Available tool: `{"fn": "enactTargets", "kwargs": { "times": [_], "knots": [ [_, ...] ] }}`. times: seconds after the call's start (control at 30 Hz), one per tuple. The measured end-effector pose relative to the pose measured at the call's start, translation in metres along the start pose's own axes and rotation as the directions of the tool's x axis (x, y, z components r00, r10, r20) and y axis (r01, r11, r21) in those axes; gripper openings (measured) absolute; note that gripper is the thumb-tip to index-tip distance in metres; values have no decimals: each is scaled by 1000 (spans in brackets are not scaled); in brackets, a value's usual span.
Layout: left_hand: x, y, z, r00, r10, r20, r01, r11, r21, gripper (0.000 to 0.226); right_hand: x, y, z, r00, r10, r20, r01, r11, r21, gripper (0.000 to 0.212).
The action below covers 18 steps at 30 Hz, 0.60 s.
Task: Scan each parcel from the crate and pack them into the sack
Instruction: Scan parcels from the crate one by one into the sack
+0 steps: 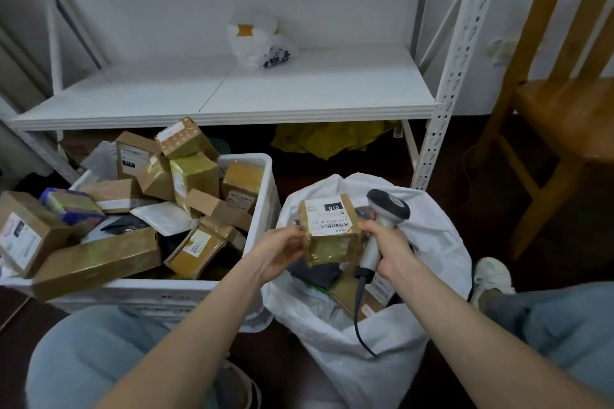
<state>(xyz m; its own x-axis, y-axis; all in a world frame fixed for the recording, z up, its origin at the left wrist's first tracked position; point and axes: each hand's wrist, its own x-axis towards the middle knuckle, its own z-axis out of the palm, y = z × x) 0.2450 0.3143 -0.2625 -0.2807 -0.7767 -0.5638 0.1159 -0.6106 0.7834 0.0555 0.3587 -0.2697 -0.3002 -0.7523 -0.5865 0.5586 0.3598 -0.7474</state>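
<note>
The left hand point(279, 252) grips the taped brown cardboard parcel point(329, 236) over the open mouth of the white plastic sack point(442, 242); the right hand point(390, 254) touches its other edge while clutching the grey handheld scanner point(388, 206).

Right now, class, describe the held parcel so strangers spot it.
Find the white sack beside the crate. Over its mouth, the left hand holds a taped brown parcel beside the scanner in the right hand. It alone is held; its label shows 010.
</note>
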Motion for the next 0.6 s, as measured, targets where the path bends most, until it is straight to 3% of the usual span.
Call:
{"fn": "enactTargets", "kwargs": {
  "times": [0.2,0.33,0.43,0.5,0.6],
  "knots": [
    [9,-7,-12,990,-140,6,136,967,215,35,-3,4,2,999,-53,-9,53,998,-24,21],
    [19,-18,-9,997,-55,-56,62,989,134,37,-7,8,0,993,-109,-49,109,994,-3,13],
    [31,-26,-8,989,42,-139,-32,997,70,53,-18,19,-7,987,-122,-107,120,992,-25,12],
    [36,-29,-9,978,86,-188,-80,996,36,58,-34,29,-13,991,-102,-86,93,989,-112,7],
    [42,-34,-11,970,132,-206,-126,991,42,64,-59,47,-20,997,-59,-54,45,971,-236,16]
  ]
}}
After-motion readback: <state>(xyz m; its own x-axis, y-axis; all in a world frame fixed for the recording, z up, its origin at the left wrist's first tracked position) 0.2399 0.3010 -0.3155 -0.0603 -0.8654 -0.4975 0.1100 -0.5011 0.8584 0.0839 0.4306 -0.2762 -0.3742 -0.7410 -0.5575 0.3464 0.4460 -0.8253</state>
